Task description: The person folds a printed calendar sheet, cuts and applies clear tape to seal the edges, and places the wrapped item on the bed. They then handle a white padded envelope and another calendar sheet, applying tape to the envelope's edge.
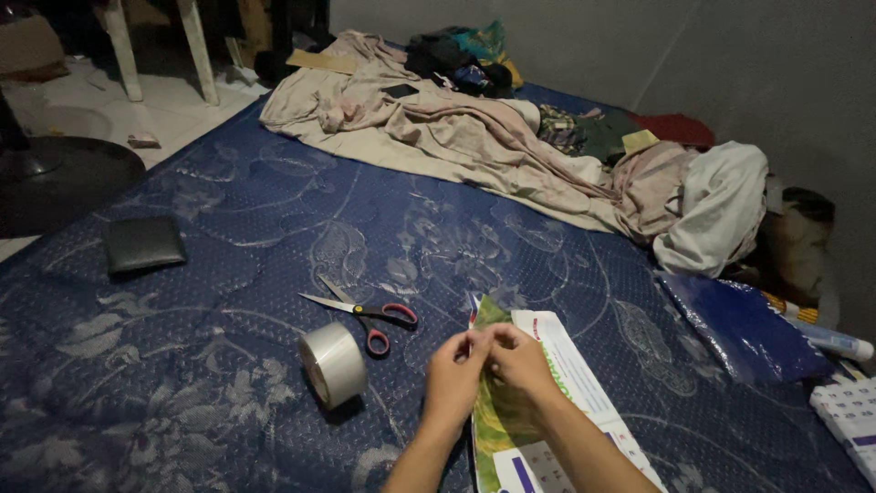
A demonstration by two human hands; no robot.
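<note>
Two hands pinch the top edge of a printed paper sheet on a blue mattress.

Nearest, the left hand and right hand meet with fingertips closed on the upper edge of the green-and-white printed sheet, which lies flat on the patterned blue mattress. Just left of them stands a roll of clear tape on its edge, with red-handled scissors beside it. Farther left rests a dark wallet. To the right lies a blue plastic bag. Beyond, rumpled beige bedding and clothes heap against the wall.
</note>
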